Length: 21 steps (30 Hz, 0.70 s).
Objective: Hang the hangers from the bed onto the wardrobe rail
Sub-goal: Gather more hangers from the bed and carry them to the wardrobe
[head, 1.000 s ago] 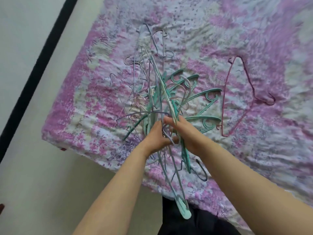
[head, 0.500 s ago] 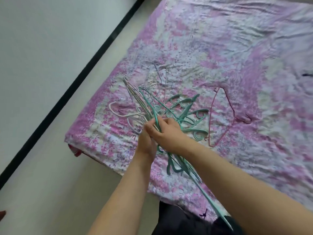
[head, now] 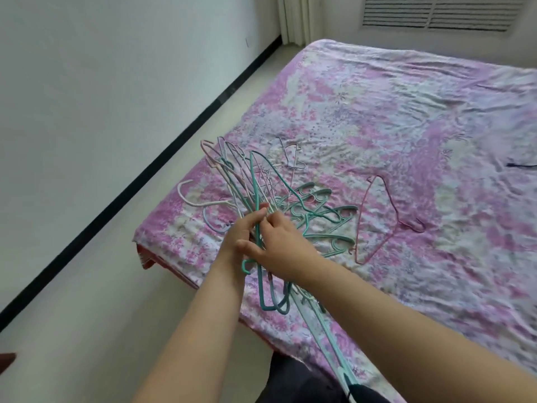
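Since a second ago the tangle of hangers (head: 261,199) has been tipped up off the sheet, its wire ends now fanning toward the wall side instead of lying flat, and more of the room has come into sight beyond the mattress.

Largest is the bed (head: 406,117), covered in a wrinkled pink and lilac flowered sheet, which fills the right and middle of the picture. Pale floor (head: 87,286) runs along its left edge, with a black skirting strip (head: 145,170) at the foot of the white wall (head: 87,68). A slatted vent (head: 441,13) sits in the far wall past the bed's far edge.

Both forearms reach in from the bottom to the bed's near left corner. There the left hand (head: 238,237) and the right hand (head: 279,245) press together, fingers curled closed around the middle of the bundle of teal, pale pink and lilac hangers. Its hooks hang down below the wrists, and one long teal arm slants down to the bottom edge of the picture. Several teal hangers (head: 328,216) rest on the sheet just right of the hands.

A single dark pink wire hanger (head: 377,222) lies flat on the sheet, apart to the right of the bundle. A thin dark object (head: 520,165) lies near the bed's right edge, too small to identify.
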### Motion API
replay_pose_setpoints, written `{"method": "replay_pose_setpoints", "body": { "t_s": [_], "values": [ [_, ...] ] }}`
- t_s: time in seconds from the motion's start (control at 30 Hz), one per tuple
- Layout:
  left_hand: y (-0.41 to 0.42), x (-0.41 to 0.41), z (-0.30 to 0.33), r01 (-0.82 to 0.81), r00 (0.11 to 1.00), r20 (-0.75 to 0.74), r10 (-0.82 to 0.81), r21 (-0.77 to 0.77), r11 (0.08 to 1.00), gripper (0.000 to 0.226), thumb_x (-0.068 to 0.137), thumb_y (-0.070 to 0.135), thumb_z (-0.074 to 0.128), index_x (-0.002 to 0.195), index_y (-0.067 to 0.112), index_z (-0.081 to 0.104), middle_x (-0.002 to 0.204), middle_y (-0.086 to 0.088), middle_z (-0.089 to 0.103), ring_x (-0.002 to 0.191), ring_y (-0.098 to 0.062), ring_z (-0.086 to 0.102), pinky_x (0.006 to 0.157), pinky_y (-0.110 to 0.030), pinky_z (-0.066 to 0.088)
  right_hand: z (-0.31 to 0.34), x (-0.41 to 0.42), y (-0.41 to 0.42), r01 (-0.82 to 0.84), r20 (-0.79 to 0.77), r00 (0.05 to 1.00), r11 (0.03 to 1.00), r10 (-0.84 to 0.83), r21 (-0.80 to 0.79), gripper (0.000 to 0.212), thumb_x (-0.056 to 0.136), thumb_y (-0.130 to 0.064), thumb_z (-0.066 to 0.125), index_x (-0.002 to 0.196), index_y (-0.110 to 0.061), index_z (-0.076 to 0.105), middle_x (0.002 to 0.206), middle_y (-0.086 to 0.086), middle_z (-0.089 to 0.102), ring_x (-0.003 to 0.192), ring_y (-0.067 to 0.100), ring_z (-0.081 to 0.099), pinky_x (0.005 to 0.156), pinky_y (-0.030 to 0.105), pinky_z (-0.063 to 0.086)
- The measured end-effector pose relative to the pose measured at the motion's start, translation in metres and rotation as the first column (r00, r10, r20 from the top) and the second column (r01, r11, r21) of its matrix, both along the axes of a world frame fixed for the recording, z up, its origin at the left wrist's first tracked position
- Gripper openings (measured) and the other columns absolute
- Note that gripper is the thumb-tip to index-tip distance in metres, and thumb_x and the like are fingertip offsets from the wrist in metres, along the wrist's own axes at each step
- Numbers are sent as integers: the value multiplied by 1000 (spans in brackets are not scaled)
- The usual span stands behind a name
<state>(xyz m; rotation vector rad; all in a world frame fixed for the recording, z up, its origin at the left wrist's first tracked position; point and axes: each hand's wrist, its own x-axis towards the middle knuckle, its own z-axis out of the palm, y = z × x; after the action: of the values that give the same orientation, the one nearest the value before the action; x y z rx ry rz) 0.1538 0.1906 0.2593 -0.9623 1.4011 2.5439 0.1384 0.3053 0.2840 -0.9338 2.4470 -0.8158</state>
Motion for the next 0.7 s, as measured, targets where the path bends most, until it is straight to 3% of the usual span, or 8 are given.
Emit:
{"method": "replay_pose_setpoints", "body": {
  "t_s": [0.1,0.17,0.27,0.37,0.43,0.5,0.6,0.7],
  "values": [
    [-5,10,5,-88,995,-47,84,-81,993,16,93,14,52,100,10,66,83,-6,66,74,-18,65,68,-28,54,2,8,3,-47,-73,996,997,42,-65,68,90,-62,41,138,-14,41,124,8,44,117,25,44,100,38,39],
    [-12,17,11,-143,988,-84,132,-144,979,20,90,13,53,101,4,68,89,-11,66,83,-22,64,81,-34,51,-5,11,10,52,-78,994,946,-82,-321,53,94,-52,44,137,-21,47,116,3,52,107,21,53,89,35,46],
    [-32,31,18,-215,971,-141,192,-164,963,24,84,13,58,99,2,72,92,-11,70,82,-22,63,83,-32,47,-33,12,34,382,76,882,611,-465,-693,30,98,-32,44,119,-16,57,96,-3,56,81,15,56,68,27,47],
    [-45,48,29,-205,973,-153,174,-217,955,32,77,18,64,103,1,73,92,-10,69,81,-21,54,77,-32,41,-78,2,55,760,465,639,407,-613,-508,16,94,-17,41,108,-17,48,94,5,52,69,17,47,63,39,42],
    [-51,64,37,-216,968,-174,181,-214,953,32,77,16,64,104,1,72,102,-13,69,90,-24,58,87,-34,43,-104,2,53,752,518,629,624,-580,-213,25,91,-12,46,116,-14,46,108,12,55,79,21,50,71,47,47],
    [-55,84,48,-224,962,-198,187,-189,956,35,76,16,64,107,1,71,110,-14,67,94,-24,61,92,-33,44,-120,15,40,536,561,703,844,-437,-15,48,90,-14,58,134,-10,39,130,13,50,102,26,54,89,46,49],
    [-65,125,58,-279,950,-205,237,-205,938,23,86,12,56,87,6,78,87,-10,70,72,-18,65,79,-29,47,-121,41,14,337,644,720,941,-258,0,76,87,-26,68,147,-12,24,149,12,35,124,31,48,95,39,46],
    [-79,174,68,-389,916,-189,355,-193,901,16,79,11,62,81,8,78,76,-9,68,71,-21,63,87,-42,44,-105,62,-14,242,709,692,969,-134,-53,70,92,-35,59,148,-14,23,150,11,36,128,28,46,99,37,42]
  ]
}}
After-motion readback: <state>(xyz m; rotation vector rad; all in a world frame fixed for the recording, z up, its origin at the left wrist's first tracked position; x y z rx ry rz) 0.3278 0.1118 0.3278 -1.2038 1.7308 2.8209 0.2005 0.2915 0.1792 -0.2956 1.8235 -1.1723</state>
